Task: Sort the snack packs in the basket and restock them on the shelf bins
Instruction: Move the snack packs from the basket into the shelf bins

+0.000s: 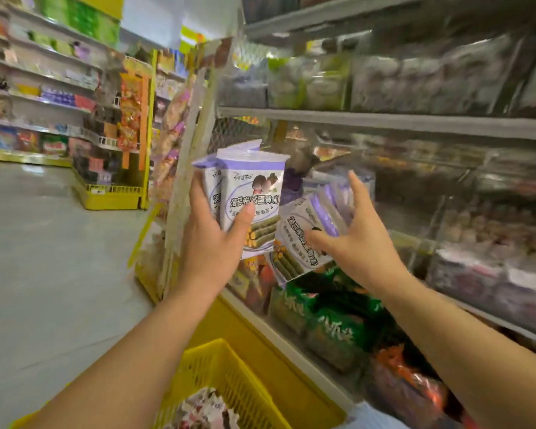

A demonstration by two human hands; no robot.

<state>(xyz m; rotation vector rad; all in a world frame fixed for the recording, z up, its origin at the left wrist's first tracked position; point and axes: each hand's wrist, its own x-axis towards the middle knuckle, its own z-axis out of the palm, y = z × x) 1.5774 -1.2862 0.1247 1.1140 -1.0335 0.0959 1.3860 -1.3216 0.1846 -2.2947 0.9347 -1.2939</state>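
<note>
My left hand [212,239] grips a few upright purple-and-white seaweed-roll snack packs [250,187], thumb across the front one. My right hand [358,235] holds a fanned stack of the same purple packs [314,230], tilted, at the mouth of a clear shelf bin [365,181]. Its fingers are spread around the stack, thumb on the front pack. The yellow basket [226,376] sits low in front of me with several small wrapped packs [203,410] inside.
Green snack packs [331,326] and orange-red packs [409,382] fill the lower shelf bins below my hands. Clear bins of blurred goods run along the shelves [384,120] to the right. An aisle floor [44,243] and a yellow display rack [115,193] lie to the left.
</note>
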